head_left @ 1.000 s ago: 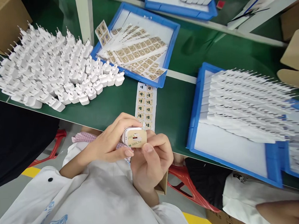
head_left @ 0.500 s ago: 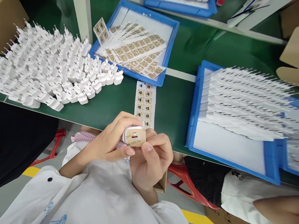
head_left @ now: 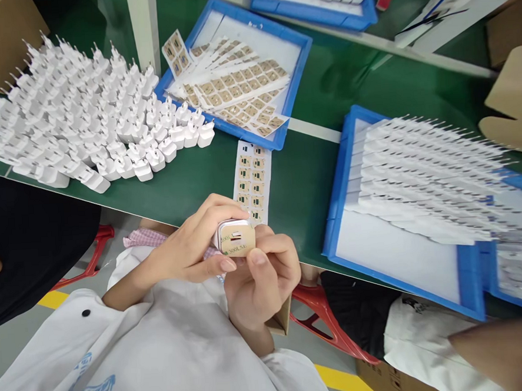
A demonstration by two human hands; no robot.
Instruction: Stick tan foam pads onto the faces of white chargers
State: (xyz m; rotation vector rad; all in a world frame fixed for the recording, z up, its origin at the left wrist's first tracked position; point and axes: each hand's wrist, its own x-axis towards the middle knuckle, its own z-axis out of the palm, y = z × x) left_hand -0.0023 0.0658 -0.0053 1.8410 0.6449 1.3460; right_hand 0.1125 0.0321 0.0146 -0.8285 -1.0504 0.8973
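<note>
My left hand (head_left: 202, 240) is wrapped round a white plug charger (head_left: 218, 238), whose flat end faces up toward me. On that end sits a tan adhesive sticker (head_left: 244, 244) with green "300LSE" lettering and a small slot. My right hand (head_left: 263, 275) pinches the sticker's right edge between thumb and forefinger. Just beyond my hands, a white sheet of tan stickers (head_left: 252, 181) lies on the green table. Whether the sticker lies fully flat on the charger, I cannot tell.
Many white plug chargers (head_left: 83, 112) stand pins-up at left. A blue tray (head_left: 299, 57) behind holds more sticker sheets (head_left: 232, 88). At right, another blue tray (head_left: 334, 232) carries rows of chargers (head_left: 419, 180). People sit on either side, one with a white sleeve (head_left: 420, 333).
The sticker has shifted slightly on the charger's end, and its lettering looks more level. Both hands stay in almost the same place.
</note>
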